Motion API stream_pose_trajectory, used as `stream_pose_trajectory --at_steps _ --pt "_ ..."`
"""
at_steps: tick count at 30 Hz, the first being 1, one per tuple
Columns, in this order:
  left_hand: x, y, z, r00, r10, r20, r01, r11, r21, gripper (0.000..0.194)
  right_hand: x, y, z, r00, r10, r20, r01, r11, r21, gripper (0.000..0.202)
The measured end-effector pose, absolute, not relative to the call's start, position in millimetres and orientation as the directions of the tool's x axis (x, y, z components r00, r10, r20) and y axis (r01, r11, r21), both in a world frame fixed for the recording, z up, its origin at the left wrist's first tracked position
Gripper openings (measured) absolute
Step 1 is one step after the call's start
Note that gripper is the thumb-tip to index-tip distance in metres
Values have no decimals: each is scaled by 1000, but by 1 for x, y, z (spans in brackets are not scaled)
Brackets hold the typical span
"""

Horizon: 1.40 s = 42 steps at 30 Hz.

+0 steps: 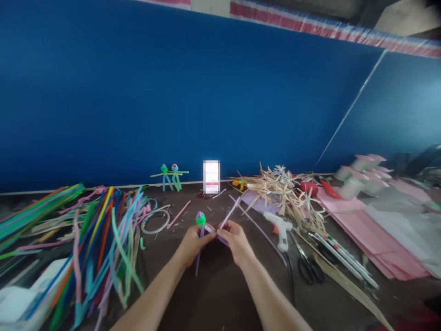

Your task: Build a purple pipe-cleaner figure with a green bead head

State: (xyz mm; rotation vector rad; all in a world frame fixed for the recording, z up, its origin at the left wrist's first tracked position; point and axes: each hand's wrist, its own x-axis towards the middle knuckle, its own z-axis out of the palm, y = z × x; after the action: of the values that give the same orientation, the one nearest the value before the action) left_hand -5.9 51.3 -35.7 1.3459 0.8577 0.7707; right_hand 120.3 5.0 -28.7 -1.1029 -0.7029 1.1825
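Note:
Both hands meet above the middle of the dark table. In my left hand (197,242) is a small pipe cleaner figure (200,219), pinched below its round green and purple head. One of its lilac strands hangs down beneath the fingers. My right hand (233,239) is closed on a lilac pipe cleaner (230,212), whose free end sticks up and away from me. The fingertips almost touch, and they hide where the lilac pieces meet. Another lilac pipe cleaner (263,234) lies on the table to the right of that hand.
Colourful pipe cleaners (99,248) cover the left side. At the wall stand two finished-looking figures (170,177) and a bright, pixelated rectangle (211,177). Rightward lie a glue gun (280,227), scissors (308,266), dried straw strips (285,191) and pink sheets (368,234).

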Motion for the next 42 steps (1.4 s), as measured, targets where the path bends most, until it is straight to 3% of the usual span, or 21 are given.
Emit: stream_pose_trajectory --at_steps 5,9,11,13,15,18,25,30,38,42 --pt "-7 51 -34 531 845 -52 -3 63 998 28 120 6 -32 247 964 -101 -361 -6 -933 22" --pt "-8 52 -36 542 837 -79 -81 145 986 26 118 7 -34 291 954 -80 -281 5 -960 19" --pt "-9 53 -37 559 822 -106 -149 225 963 26 119 5 -34 426 903 54 -135 123 -983 16" --pt "-10 54 -38 591 798 -118 -224 304 926 26 122 2 -31 503 813 292 107 277 -955 17" --pt "-11 54 -39 629 768 -118 -283 368 886 26 126 -2 -27 415 757 506 339 387 -857 22" --pt "-12 54 -40 665 740 -102 -330 413 849 25 129 -8 -22 199 740 642 530 470 -705 29" --pt "-10 52 -37 677 734 -61 -392 429 814 30 125 -10 -20 72 702 708 719 455 -525 29" --pt "-9 52 -38 611 789 -62 -435 400 807 33 123 -13 -11 6 699 715 798 428 -425 16" --pt "-9 53 -41 606 792 -71 -434 405 805 35 120 -13 -12 -26 782 622 785 402 -472 14" --pt "-7 52 -43 525 848 -72 -463 356 812 31 117 -13 -14 5 831 557 762 357 -540 18"
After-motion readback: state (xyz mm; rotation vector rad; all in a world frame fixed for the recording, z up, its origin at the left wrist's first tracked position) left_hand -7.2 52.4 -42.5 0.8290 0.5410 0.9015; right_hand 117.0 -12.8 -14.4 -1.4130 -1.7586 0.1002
